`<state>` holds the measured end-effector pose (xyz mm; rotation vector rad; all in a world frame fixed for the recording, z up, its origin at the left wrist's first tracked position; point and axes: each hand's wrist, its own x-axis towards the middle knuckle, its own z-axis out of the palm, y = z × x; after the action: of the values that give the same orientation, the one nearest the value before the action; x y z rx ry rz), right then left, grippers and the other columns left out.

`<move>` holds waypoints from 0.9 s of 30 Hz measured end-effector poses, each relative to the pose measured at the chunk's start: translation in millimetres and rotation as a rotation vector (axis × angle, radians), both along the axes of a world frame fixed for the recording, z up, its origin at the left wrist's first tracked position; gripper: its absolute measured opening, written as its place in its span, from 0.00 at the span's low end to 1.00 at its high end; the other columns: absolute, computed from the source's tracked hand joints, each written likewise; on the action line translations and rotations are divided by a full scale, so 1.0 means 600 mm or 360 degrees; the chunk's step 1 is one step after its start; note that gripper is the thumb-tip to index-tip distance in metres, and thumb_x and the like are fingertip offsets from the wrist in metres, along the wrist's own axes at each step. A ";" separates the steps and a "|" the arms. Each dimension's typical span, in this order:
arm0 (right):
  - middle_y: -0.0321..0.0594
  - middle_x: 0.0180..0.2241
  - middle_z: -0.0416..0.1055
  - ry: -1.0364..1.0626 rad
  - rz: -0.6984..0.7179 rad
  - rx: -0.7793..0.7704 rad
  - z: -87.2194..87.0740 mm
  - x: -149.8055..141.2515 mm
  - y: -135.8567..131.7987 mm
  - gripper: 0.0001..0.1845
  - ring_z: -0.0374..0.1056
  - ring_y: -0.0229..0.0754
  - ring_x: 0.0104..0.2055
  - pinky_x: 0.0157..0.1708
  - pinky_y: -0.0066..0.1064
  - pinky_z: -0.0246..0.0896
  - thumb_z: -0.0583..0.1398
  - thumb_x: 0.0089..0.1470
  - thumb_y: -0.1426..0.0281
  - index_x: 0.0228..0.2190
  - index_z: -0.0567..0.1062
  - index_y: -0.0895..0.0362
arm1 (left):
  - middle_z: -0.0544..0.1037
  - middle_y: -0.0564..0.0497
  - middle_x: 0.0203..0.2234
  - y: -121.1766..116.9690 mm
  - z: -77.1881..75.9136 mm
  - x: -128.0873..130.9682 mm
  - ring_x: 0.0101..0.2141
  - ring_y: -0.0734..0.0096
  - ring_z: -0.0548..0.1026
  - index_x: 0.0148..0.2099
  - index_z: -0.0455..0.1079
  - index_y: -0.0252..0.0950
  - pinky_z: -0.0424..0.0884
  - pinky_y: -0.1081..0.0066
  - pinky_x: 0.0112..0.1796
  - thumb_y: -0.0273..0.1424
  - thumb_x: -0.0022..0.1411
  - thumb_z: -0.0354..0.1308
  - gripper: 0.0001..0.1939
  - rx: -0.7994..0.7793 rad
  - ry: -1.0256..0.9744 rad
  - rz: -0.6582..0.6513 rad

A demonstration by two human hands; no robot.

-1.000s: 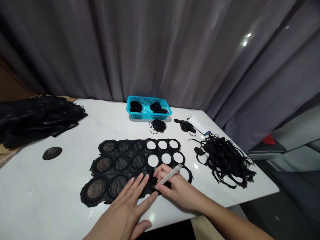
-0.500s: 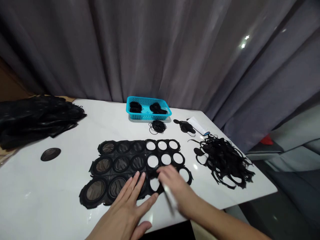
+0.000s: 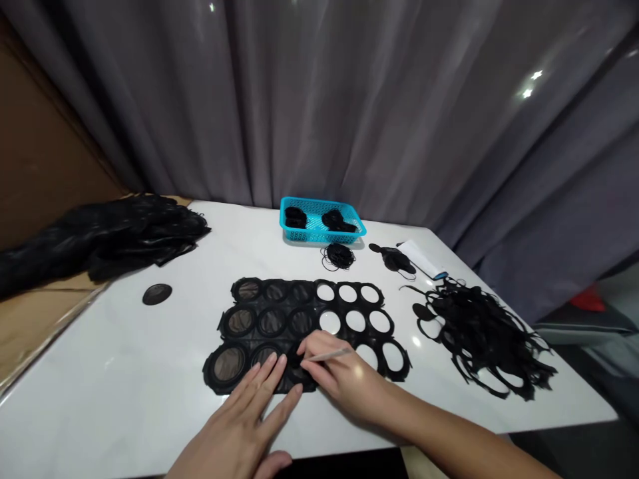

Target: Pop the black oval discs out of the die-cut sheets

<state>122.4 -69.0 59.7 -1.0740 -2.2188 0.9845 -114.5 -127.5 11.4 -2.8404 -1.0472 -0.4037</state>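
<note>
Blk sheet (image 3: 301, 320), bskt (image 3: 319, 236) on tbl (image 3: 150, 372)

Dim overall, bright white bench (image 3: 120, 392) with small glare spots (image 3: 417, 341), shadowy grey curtain (image 3: 319, 100) with star-shaped glints (image 3: 527, 93), wide-angle stretch toward the edges, fine detail soft on the black sheet (image 3: 272, 321).

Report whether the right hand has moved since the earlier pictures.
Yes: judged against the blue basket, the right hand has shifted left along the black sheet.

The table (image 3: 144, 372) looks glossy, the basket (image 3: 322, 236) plastic (the curtain (image 3: 299, 100) cloth).
</note>
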 end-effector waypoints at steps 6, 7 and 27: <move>0.37 0.41 0.68 0.0052 0.0026 -0.0250 0.011 0.006 0.000 0.07 0.65 0.40 0.43 0.44 0.32 0.60 0.59 0.62 0.73 0.31 0.68 0.54 | 0.51 0.39 0.71 -0.007 0.002 -0.001 0.65 0.44 0.60 0.73 0.50 0.44 0.68 0.51 0.57 0.40 0.66 0.61 0.38 -0.0059 -0.0013 0.0001; 0.37 0.42 0.68 0.0049 0.0038 -0.0259 0.012 0.006 0.001 0.07 0.65 0.40 0.43 0.44 0.32 0.60 0.59 0.61 0.73 0.30 0.67 0.54 | 0.51 0.39 0.70 -0.007 0.003 0.000 0.65 0.43 0.60 0.73 0.50 0.44 0.69 0.51 0.57 0.39 0.66 0.61 0.38 -0.0053 -0.0001 0.0000; 0.46 0.43 0.72 -0.0177 -0.0066 0.0438 -0.027 0.011 0.001 0.09 0.67 0.47 0.46 0.44 0.37 0.65 0.51 0.65 0.76 0.37 0.70 0.55 | 0.54 0.36 0.69 -0.012 0.006 0.003 0.64 0.42 0.62 0.72 0.53 0.41 0.72 0.51 0.54 0.35 0.61 0.62 0.40 0.0085 0.0069 0.0009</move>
<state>128.8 -68.6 43.3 -1.0643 -2.3265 0.5917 -112.8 -134.6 15.1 -2.7857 -1.0211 -0.3624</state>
